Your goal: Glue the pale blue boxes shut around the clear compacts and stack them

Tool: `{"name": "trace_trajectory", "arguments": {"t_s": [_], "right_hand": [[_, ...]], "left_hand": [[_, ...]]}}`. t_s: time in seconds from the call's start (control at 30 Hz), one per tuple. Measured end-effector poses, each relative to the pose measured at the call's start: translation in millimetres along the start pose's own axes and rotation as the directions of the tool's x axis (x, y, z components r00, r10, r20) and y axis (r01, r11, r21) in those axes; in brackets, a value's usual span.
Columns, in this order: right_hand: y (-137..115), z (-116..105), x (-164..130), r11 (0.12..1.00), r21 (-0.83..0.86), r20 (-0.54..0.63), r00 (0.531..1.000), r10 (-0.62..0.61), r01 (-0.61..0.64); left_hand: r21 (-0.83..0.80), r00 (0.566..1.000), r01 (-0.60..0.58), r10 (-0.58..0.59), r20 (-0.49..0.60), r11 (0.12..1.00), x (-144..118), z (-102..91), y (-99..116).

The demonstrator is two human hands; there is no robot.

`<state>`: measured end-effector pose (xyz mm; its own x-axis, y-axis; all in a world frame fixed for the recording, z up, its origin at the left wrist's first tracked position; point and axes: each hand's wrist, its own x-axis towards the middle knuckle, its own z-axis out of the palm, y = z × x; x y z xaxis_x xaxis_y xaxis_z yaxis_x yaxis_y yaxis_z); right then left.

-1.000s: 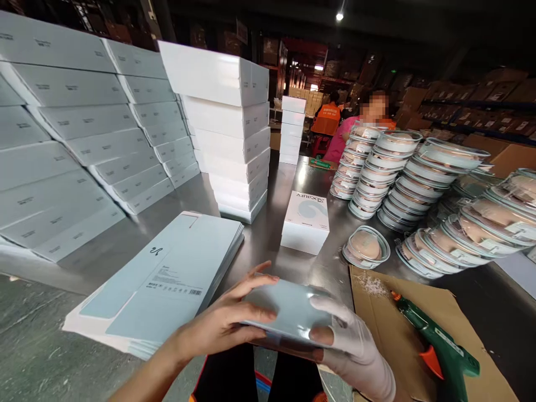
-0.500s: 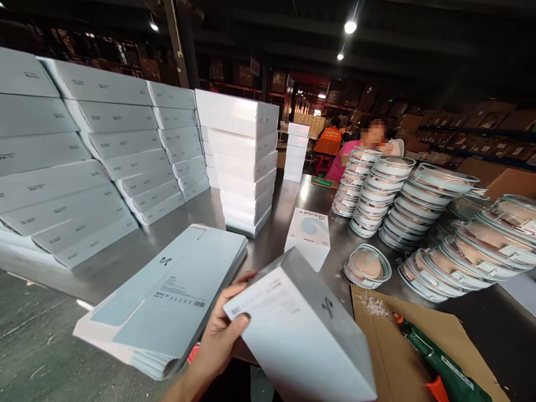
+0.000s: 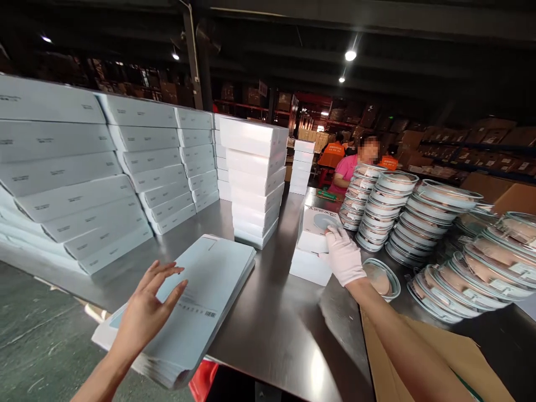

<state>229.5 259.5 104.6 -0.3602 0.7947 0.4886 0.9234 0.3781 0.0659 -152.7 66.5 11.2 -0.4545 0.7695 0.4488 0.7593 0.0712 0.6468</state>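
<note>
The bare left hand [image 3: 146, 310] is held open, fingers spread, over the near stack of flat pale-blue printed carton blanks [image 3: 196, 304] at the front edge of the steel worktop [image 3: 276, 329]; whether the fingertips touch the top sheet cannot be told. Nothing is grasped in it.

Further out, the white-gloved right hand [image 3: 343, 257] is laid on a square white closed box with a blue round print [image 3: 315, 230], which is set on top of a second white box [image 3: 310, 267]; the fingers rest against its near right edge, not clenched. Just right of that hand a clear round blister pack with a beige insert [image 3: 382, 278] lies flat.

The step in hand is judged to be the stacking of a finished box. The next move would call for one blank to be peeled off alone.

Beyond, leaning rows of the same round packs [image 3: 402, 218] and a tall pile of white boxes [image 3: 253, 181] are seen.
</note>
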Motion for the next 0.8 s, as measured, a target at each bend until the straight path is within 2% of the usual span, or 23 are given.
{"name": "trace_trajectory", "arguments": {"t_s": [0.07,0.17,0.3,0.37,0.47,0.57,0.6,0.63,0.67,0.7,0.73,0.77,0.8], "right_hand": [[-2,9,-2,0.998,-0.056,0.006,1.000,-0.024,0.024],[-6,9,-18,0.992,-0.093,-0.038,0.995,-0.087,0.083],[-17,-8,-56,0.987,-0.071,-0.222,0.962,-0.159,0.147],[-26,-19,-80,0.979,-0.032,-0.311,0.929,-0.200,0.200],[-45,-43,-112,0.967,-0.031,-0.425,0.872,-0.242,0.253],[-68,-75,-133,0.964,-0.116,-0.536,0.802,-0.264,0.240],[-75,-84,-137,0.962,-0.120,-0.556,0.786,-0.271,0.246],[-81,-91,-140,0.959,-0.106,-0.567,0.776,-0.277,0.265],[-87,-96,-142,0.958,-0.077,-0.569,0.777,-0.270,0.276],[-90,-99,-143,0.962,-0.033,-0.564,0.790,-0.241,0.270],[-92,-99,-145,0.967,0.044,-0.538,0.822,-0.187,0.249],[-92,-97,-147,0.958,0.172,-0.490,0.864,-0.121,0.231],[-90,-94,-150,0.909,0.355,-0.389,0.919,-0.067,0.217]], "left_hand": [[0.124,0.998,0.040,-0.046,0.046,0.991,9,-4.5,-6],[0.291,0.978,0.119,-0.163,0.130,0.949,25,-7.1,-13],[0.457,0.907,0.183,-0.329,0.262,0.870,44,-7.8,-18],[0.516,0.901,0.175,-0.348,0.259,0.838,49,-12.8,-12],[0.592,0.939,0.170,-0.312,0.145,0.788,43,-30.1,6],[0.605,0.990,0.107,-0.142,0.011,0.789,19,-49.4,31],[0.573,0.996,-0.003,0.056,-0.075,0.820,8,-53.3,39],[0.542,0.983,-0.095,0.165,-0.082,0.835,-4,-55.4,48],[0.490,0.952,-0.219,0.295,-0.084,0.844,-17,-55.5,56],[0.398,0.884,-0.389,0.458,-0.090,0.831,-29,-54.0,64],[0.308,0.826,-0.510,0.557,-0.086,0.803,-39,-51.2,71],[0.229,0.787,-0.581,0.611,-0.087,0.781,-49,-47.8,77],[0.163,0.785,-0.597,0.614,-0.085,0.786,-56,-44.0,81]]}}
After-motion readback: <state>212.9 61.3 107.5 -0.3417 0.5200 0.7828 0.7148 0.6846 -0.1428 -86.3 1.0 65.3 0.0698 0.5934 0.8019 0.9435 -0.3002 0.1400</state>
